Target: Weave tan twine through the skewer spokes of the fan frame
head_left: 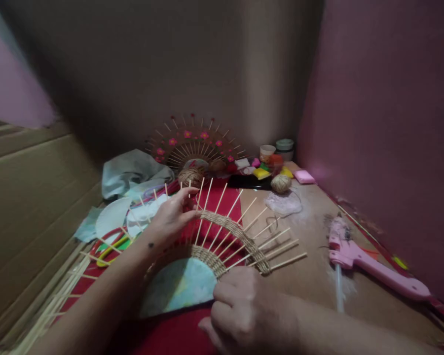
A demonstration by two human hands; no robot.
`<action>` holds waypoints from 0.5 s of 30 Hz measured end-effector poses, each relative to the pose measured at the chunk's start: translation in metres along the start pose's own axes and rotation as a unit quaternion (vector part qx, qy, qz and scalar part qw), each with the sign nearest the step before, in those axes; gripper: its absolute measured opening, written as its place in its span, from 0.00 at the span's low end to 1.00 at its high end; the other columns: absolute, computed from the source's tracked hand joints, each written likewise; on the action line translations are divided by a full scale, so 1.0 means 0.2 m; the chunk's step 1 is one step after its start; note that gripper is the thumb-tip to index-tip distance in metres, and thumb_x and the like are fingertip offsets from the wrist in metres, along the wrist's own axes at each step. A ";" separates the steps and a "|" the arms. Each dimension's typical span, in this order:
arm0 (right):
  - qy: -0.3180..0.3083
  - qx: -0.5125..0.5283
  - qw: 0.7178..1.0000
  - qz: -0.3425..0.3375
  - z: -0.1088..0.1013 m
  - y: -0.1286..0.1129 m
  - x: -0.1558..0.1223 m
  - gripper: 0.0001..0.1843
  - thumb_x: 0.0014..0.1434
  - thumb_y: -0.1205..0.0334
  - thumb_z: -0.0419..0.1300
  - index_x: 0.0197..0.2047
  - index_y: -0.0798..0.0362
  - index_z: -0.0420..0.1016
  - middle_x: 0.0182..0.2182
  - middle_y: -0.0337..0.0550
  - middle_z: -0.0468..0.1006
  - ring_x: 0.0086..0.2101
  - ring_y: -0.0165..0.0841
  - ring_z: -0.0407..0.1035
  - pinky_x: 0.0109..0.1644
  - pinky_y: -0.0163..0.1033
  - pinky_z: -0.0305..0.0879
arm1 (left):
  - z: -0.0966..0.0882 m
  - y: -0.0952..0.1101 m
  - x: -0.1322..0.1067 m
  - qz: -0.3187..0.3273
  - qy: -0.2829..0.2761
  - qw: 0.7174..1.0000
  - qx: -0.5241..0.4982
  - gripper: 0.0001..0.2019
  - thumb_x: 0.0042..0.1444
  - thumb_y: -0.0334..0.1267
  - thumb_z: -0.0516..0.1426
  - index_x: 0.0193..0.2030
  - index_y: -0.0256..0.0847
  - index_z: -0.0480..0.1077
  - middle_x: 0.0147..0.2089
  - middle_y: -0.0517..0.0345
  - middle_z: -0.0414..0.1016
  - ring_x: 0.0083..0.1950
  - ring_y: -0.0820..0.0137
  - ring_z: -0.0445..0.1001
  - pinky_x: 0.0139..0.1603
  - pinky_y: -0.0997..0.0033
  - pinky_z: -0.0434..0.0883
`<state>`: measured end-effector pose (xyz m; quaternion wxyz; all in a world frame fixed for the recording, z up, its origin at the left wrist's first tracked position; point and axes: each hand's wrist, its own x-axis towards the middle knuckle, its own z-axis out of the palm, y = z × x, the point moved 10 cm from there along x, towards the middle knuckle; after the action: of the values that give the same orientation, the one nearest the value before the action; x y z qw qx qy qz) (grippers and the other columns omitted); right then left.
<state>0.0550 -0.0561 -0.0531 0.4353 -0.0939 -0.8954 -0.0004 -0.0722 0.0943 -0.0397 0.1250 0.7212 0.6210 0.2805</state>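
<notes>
A half-round woven fan (240, 228) lies in front of me, its thin wooden sticks spreading outward. Two bands of braided twine run across the sticks, and a pale blue-green half disc (181, 283) forms the base. My left hand (175, 212) is closed at the top of the outer band, thumb and fingers around the band and a stick. Down by the right corner of the half disc, my right hand (244, 308) is curled with its knuckles up. Whatever its fingers hold is hidden beneath them.
A pink glue gun (355, 256) lies at right. Behind are a finished flowered fan (188, 140), twine balls (281, 183), a black phone (249, 182), colourful clay packets (262, 173) and a cup (267, 152). Yellow-handled scissors (105, 256) and grey cloth (133, 170) sit left. Walls enclose the table.
</notes>
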 end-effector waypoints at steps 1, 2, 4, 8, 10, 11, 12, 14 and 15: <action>0.011 -0.002 1.000 0.004 -0.03 0.01 0.01 0.15 0.54 0.65 0.52 0.16 0.54 0.63 0.15 0.38 0.64 0.18 0.28 0.55 0.21 0.38 0.48 | -0.04 0.04 -0.01 0.009 0.018 1.000 0.013 0.21 0.49 0.37 0.56 0.51 0.39 0.63 0.32 0.61 0.69 0.34 0.70 0.68 0.36 0.69 0.66; 0.023 -0.007 1.000 0.010 -0.07 0.03 0.02 0.15 0.54 0.65 0.53 0.17 0.54 0.63 0.15 0.38 0.64 0.18 0.28 0.55 0.22 0.38 0.48 | -0.08 0.07 -0.03 0.018 0.034 0.999 0.027 0.21 0.49 0.37 0.56 0.51 0.39 0.63 0.32 0.60 0.70 0.34 0.70 0.69 0.36 0.68 0.66; 0.046 -0.023 0.998 0.035 -0.14 0.09 0.04 0.15 0.55 0.66 0.52 0.17 0.55 0.64 0.16 0.39 0.64 0.20 0.28 0.55 0.24 0.38 0.49 | -0.15 0.14 -0.06 0.036 0.063 0.996 0.057 0.20 0.50 0.36 0.56 0.52 0.38 0.63 0.33 0.58 0.71 0.33 0.69 0.69 0.35 0.68 0.66; 0.109 -0.009 0.980 0.169 -0.31 0.30 0.07 0.13 0.57 0.67 0.52 0.21 0.56 0.65 0.21 0.41 0.65 0.24 0.29 0.57 0.28 0.38 0.53 | -0.27 0.24 -0.12 0.062 0.133 0.983 0.114 0.24 0.52 0.34 0.56 0.56 0.39 0.60 0.35 0.55 0.73 0.34 0.68 0.70 0.35 0.68 0.67; 0.150 0.053 0.952 0.263 -0.38 0.40 0.06 0.12 0.58 0.67 0.52 0.22 0.56 0.65 0.22 0.40 0.64 0.25 0.28 0.58 0.29 0.38 0.55 | -0.31 0.26 -0.14 0.069 0.151 0.977 0.136 0.25 0.52 0.33 0.56 0.58 0.40 0.58 0.36 0.55 0.73 0.35 0.67 0.71 0.36 0.67 0.67; 0.163 0.101 0.931 0.311 -0.40 0.45 0.04 0.12 0.57 0.66 0.53 0.23 0.56 0.65 0.22 0.39 0.64 0.25 0.28 0.58 0.29 0.37 0.56 | -0.31 0.28 -0.15 0.074 0.156 0.974 0.144 0.26 0.52 0.33 0.56 0.58 0.40 0.57 0.36 0.55 0.73 0.35 0.67 0.71 0.37 0.66 0.67; 0.173 0.158 0.905 0.355 -0.40 0.48 0.02 0.10 0.57 0.65 0.53 0.24 0.56 0.66 0.22 0.38 0.64 0.25 0.27 0.59 0.28 0.36 0.57 | -0.32 0.29 -0.15 0.080 0.162 0.972 0.152 0.26 0.52 0.33 0.56 0.59 0.40 0.56 0.36 0.55 0.73 0.35 0.66 0.71 0.38 0.65 0.67; 0.189 0.267 0.847 0.420 -0.39 0.53 -0.02 0.07 0.56 0.64 0.55 0.28 0.55 0.68 0.23 0.37 0.66 0.25 0.26 0.59 0.27 0.33 0.58 | -0.33 0.32 -0.18 0.093 0.182 0.964 0.172 0.28 0.53 0.33 0.56 0.60 0.40 0.54 0.36 0.55 0.74 0.37 0.65 0.70 0.42 0.63 0.66; 0.198 0.305 0.821 0.440 -0.39 0.54 -0.03 0.05 0.55 0.63 0.56 0.31 0.55 0.69 0.24 0.37 0.67 0.25 0.25 0.59 0.26 0.32 0.58 | -0.34 0.34 -0.19 0.100 0.194 0.959 0.183 0.28 0.53 0.33 0.56 0.61 0.39 0.54 0.36 0.55 0.74 0.38 0.65 0.70 0.43 0.62 0.66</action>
<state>0.1382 0.0423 -0.0183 0.5633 -0.3381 -0.6083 0.4453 -0.0563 0.0324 0.0416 -0.1608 0.7217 0.5991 0.3072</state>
